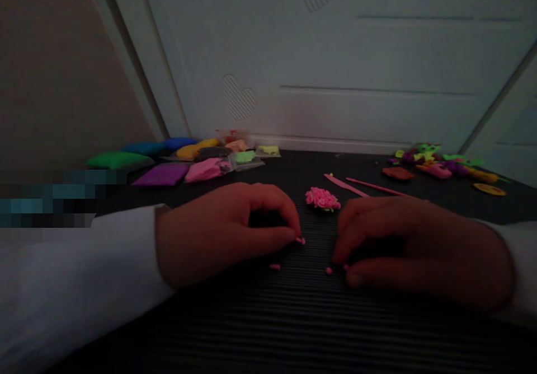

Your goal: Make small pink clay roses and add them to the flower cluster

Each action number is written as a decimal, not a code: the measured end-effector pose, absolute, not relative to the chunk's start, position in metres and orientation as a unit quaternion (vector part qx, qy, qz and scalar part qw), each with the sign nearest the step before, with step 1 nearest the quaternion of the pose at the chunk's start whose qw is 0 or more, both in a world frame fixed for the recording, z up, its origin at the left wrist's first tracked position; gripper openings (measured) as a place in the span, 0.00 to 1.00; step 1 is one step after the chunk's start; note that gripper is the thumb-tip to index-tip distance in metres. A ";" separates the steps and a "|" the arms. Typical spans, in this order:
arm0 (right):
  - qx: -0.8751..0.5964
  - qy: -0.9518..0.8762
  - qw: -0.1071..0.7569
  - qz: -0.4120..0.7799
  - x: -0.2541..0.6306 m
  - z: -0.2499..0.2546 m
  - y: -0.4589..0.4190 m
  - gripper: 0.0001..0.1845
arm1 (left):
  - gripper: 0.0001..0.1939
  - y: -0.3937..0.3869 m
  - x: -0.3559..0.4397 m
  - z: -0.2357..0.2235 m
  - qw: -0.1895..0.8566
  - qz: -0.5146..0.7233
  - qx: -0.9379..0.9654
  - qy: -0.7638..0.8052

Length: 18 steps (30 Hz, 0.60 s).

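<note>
My left hand point(235, 231) is closed in a pinch, thumb against fingertips, on a small piece of pink clay point(301, 241). To the right, my right hand point(411, 245) rests low over the dark ribbed surface with fingers curled. A tiny pink clay ball point(346, 267) shows between its thumb and fingertips. Just left of those fingertips lies another pink ball point(329, 271). A short pink clay strip point(275, 266) lies below my left hand. Beyond both hands sits a cluster of pink clay roses point(322, 199) with pale green bits along its lower edge.
Behind my right hand lie a pink clay knife point(344, 185) and a thin pink stick tool point(375, 186). Several colored clay packets, including a purple one point(163, 174), line the back left. Colorful clay figures point(448, 167) and a reddish-brown piece point(397, 173) lie back right, before a white panel point(268, 43).
</note>
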State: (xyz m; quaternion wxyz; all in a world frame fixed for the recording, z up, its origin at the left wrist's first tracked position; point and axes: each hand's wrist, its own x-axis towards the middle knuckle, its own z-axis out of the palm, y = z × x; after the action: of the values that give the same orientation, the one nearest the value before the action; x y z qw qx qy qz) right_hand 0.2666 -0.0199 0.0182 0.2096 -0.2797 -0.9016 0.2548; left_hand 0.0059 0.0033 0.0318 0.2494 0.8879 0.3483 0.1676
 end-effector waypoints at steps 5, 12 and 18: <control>-0.326 -0.874 0.230 0.279 0.265 0.017 -0.023 0.10 | 0.06 0.003 0.005 0.031 0.265 0.172 0.882 0.350; -0.409 -0.831 0.262 0.271 0.253 0.019 -0.027 0.09 | 0.05 -0.008 0.008 0.029 0.268 0.235 0.875 0.329; -0.419 -0.827 0.239 0.290 0.246 0.021 -0.032 0.12 | 0.05 -0.019 0.015 0.028 0.235 0.280 0.879 0.306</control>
State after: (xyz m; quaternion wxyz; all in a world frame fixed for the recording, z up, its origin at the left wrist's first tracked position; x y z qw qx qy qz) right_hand 0.2464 -0.0316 0.0210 0.2391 -0.4186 -0.8267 0.2902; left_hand 0.0147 -0.0193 0.0281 0.2352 0.8791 0.3058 0.2798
